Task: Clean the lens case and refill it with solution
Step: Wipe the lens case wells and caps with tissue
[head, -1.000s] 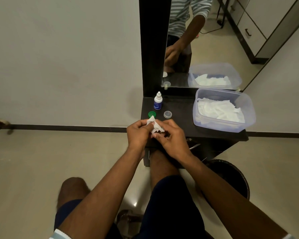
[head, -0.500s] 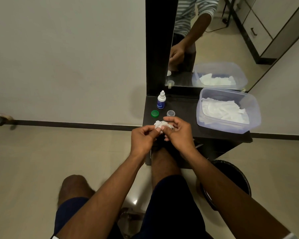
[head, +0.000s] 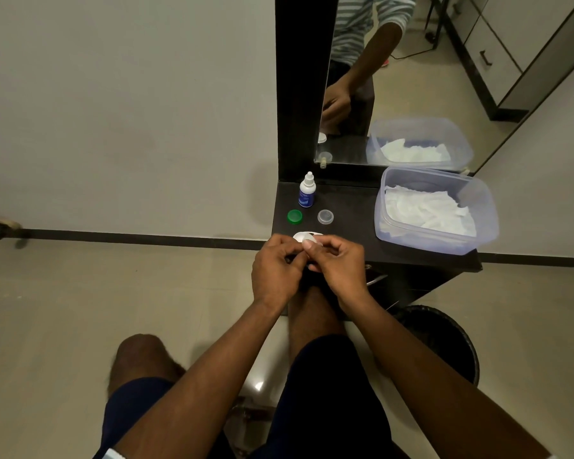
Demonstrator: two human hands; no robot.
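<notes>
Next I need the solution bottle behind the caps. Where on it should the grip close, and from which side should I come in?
Pinch the solution bottle around its blue-labelled body, below the narrow white nozzle. It stands upright at the back left of the dark shelf. Come from the front right, probably, passing above the green cap and clear cap; the mirror frame blocks the rear.

Home dressing area: mirror w/ dark shelf, drawers reflected.
</notes>
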